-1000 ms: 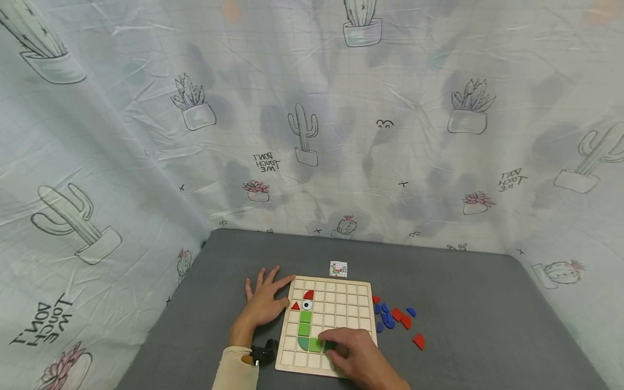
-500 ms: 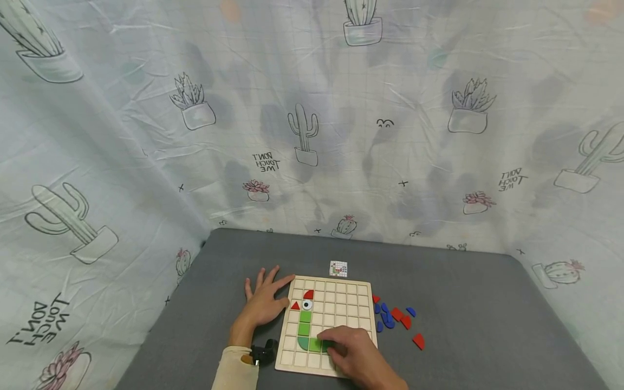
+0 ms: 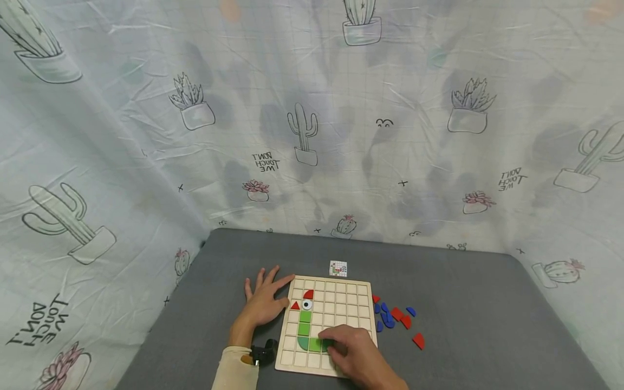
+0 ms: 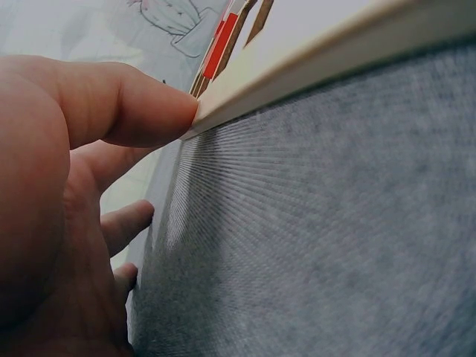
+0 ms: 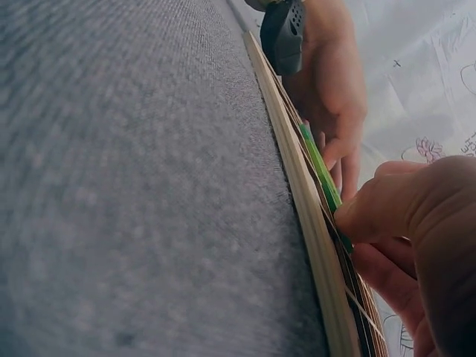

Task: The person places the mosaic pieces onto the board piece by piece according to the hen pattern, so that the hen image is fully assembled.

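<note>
I see my left hand [image 3: 264,303] lying flat on the grey table [image 3: 487,325], the fingers straight and spread; in the left wrist view the thumb [image 4: 134,104] presses against the left edge of the wooden board [image 3: 331,290], near its far left corner. This hand holds nothing.

My right hand [image 3: 358,355] rests on the near part of the board, with the fingers curled down on a green piece [image 3: 325,344] in the row second from the near edge. In the right wrist view a fingertip [image 5: 364,212] touches the green piece [image 5: 327,182] from above. I cannot tell if the fingers pinch it or only press it.

The green piece sits at the end of a green column that goes up to a white eye piece [image 3: 306,305] and two red pieces [image 3: 308,295] near the far left corner. Loose red and blue pieces [image 3: 397,317] lie on the table just beside the right edge of the board. A small picture card [image 3: 338,268] lies just behind the far edge.
</note>
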Motion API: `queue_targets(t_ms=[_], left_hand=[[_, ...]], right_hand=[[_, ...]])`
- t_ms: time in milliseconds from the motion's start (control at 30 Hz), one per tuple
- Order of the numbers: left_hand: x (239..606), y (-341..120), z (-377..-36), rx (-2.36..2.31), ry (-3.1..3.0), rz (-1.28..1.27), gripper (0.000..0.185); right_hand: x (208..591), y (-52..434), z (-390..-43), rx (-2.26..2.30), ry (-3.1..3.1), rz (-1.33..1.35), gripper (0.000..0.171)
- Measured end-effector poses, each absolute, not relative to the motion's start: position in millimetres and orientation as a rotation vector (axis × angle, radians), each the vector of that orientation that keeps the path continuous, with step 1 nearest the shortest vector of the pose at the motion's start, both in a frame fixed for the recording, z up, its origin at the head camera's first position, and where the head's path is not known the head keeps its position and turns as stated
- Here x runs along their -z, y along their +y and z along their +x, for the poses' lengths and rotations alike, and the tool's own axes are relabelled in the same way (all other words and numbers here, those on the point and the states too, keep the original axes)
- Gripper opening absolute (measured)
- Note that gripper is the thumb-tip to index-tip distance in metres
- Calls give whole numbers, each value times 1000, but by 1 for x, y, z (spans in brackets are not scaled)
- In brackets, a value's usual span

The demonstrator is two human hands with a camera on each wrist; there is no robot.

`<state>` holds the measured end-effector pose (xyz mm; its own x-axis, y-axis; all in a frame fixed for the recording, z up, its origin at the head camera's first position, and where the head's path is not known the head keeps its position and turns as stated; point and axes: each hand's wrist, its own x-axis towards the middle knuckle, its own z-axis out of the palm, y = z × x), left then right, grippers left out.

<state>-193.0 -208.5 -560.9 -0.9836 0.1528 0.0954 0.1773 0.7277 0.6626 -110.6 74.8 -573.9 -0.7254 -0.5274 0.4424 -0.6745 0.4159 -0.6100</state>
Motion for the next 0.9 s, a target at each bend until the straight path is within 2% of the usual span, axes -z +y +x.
queue_targets(t_ms=[400, 900], left_hand=[[562, -209, -194, 1121, -2888, -276, 62], [561, -208, -194, 1119, -2891, -273, 62]], right_hand=[[566, 88, -105, -1218, -2504, 943, 33], [571, 146, -94, -1159, -2448, 740, 31]])
